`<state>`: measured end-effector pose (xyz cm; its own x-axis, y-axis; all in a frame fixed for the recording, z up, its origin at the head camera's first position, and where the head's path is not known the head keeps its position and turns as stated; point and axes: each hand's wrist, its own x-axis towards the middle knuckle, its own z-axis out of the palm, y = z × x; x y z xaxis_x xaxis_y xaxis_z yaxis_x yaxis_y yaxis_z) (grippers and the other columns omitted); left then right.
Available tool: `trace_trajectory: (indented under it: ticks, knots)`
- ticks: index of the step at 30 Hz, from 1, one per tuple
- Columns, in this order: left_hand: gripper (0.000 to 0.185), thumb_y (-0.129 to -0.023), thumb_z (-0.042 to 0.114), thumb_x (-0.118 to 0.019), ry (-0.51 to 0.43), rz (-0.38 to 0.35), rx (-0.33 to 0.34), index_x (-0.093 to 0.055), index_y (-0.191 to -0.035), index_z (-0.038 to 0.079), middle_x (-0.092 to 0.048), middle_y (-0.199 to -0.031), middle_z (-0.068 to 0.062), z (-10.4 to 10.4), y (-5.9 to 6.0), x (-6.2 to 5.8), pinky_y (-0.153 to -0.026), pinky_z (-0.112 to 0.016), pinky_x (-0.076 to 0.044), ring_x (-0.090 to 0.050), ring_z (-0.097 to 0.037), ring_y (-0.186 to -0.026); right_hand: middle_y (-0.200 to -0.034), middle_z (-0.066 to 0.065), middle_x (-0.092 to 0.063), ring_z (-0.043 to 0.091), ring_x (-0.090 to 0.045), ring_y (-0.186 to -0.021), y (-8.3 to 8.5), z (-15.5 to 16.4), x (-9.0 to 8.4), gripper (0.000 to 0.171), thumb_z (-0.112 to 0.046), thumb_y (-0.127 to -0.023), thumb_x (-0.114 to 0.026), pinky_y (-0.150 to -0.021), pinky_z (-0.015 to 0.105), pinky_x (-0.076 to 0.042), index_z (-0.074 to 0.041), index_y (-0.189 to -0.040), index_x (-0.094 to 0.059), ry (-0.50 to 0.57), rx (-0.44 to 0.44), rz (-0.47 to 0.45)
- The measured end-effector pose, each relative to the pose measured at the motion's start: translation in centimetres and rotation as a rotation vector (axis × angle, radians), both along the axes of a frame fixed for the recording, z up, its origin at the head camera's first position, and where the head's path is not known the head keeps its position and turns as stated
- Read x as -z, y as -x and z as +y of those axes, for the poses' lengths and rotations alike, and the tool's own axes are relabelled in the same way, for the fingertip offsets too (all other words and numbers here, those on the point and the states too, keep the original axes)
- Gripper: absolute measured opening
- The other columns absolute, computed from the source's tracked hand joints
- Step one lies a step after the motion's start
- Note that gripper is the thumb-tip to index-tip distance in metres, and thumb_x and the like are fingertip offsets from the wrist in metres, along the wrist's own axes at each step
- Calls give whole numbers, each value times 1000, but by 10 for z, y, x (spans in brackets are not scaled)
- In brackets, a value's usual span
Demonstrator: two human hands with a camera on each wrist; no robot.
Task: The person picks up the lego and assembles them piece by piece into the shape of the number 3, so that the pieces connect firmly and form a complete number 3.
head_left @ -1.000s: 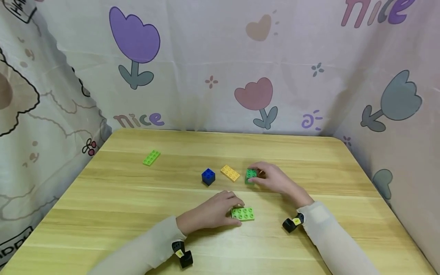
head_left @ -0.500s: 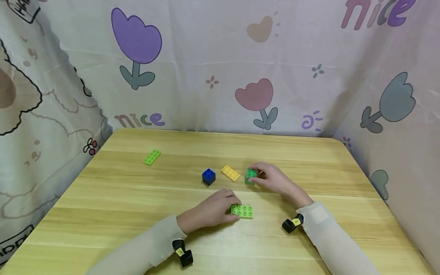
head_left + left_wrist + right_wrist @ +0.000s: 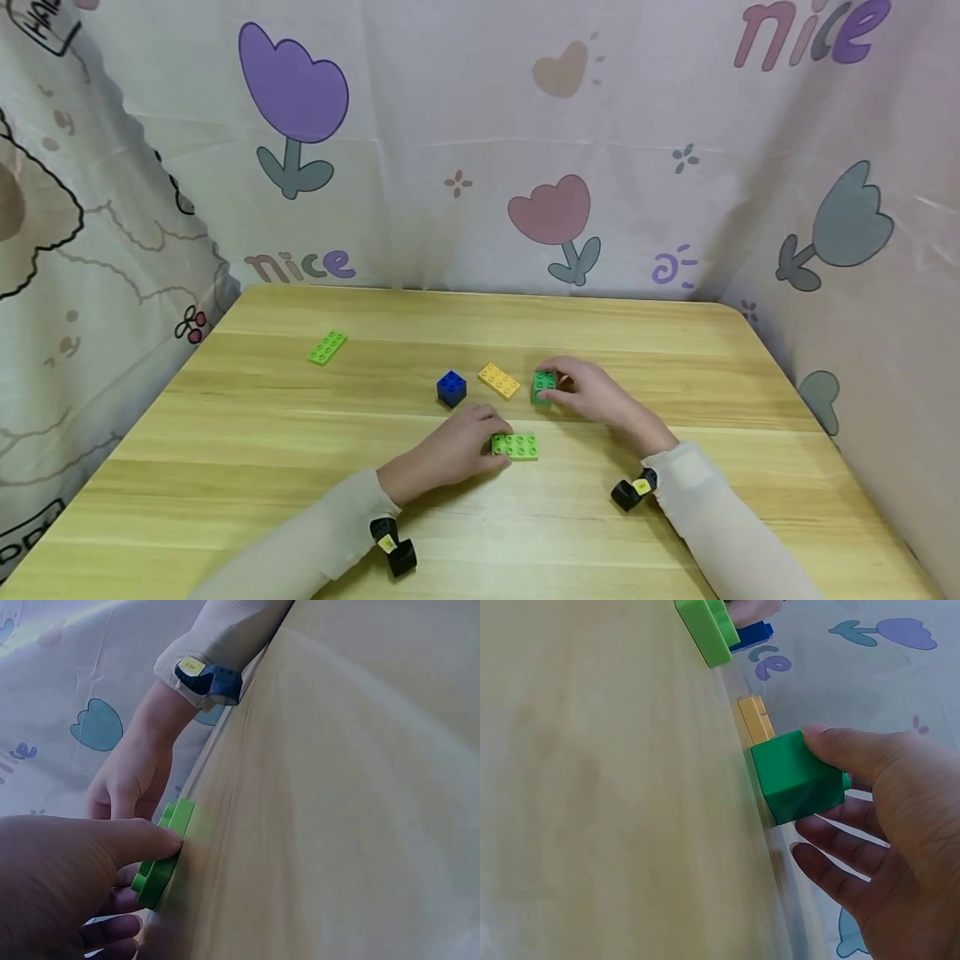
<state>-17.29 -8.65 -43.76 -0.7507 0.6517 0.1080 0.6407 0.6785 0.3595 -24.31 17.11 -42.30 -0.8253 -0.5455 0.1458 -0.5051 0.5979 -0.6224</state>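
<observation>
Hands: left hand (image 3: 442, 454) pinches the left end of light green flat brick (image 3: 514, 446), thumb on its near side, brick lying on table (image 3: 225, 467), near centre. Right hand (image 3: 592, 396) grips dark green cube brick (image 3: 543, 387), thumb and fingers round it; cube sits on the tabletop just right of yellow flat brick (image 3: 499, 380).
Spacing: cube and yellow brick just beside each other, cannot tell if touching. Blue cube brick (image 3: 452, 388) left of the yellow one, apart. Flat brick held by left hand lies nearer, between both hands.
Stray piece: second light green flat brick (image 3: 327, 347) far left, well apart from everything.
Risk 1: right-hand fingers close to the yellow brick; prob. a nudge shifts it if the cube is lifted at a slant.
Risk 2: left grip is only at one end of the flat brick, so it could pivot or slip out if pushed from the free end.
Risk 3: studs misaligned when pressing pieces together = tilt, piece pops off.
Containers: none in view, bricks lie loose on the wood.
Backdrop: tulip-print cloth (image 3: 480, 142) round far and side edges.
</observation>
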Motion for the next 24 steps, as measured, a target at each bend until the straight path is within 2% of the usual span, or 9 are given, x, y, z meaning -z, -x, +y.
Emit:
trace_trajectory:
  ticks: [14,20,24]
  knots:
    - [38,-89,39,-72,-19,4,-9,-69,-118,16,-61,-111,4,-3,5,0,-88,-32,-44,-51,-14,-100,-112,2,-64,15,-62,-95,-1,-3,-6,44,-26,-90,-72,-83,30,-53,-7,-129,-61,-25,-3,54]
    - [35,-88,38,-73,-31,4,-3,-67,-115,16,-61,-111,4,-3,4,0,-90,-32,-44,-51,-15,-102,-116,1,-64,15,-62,-97,-10,-1,-13,45,-30,-91,-72,-83,32,-53,-9,-130,-60,-25,-1,87]
    - [35,-88,39,-73,-3,-7,-4,-67,-115,16,-60,-111,4,-3,4,-2,-90,-31,-43,-51,-14,-102,-117,-1,-64,14,-61,-97,-16,-2,-20,44,-32,-91,-71,-82,35,-52,-11,-128,-61,-19,-24,119]
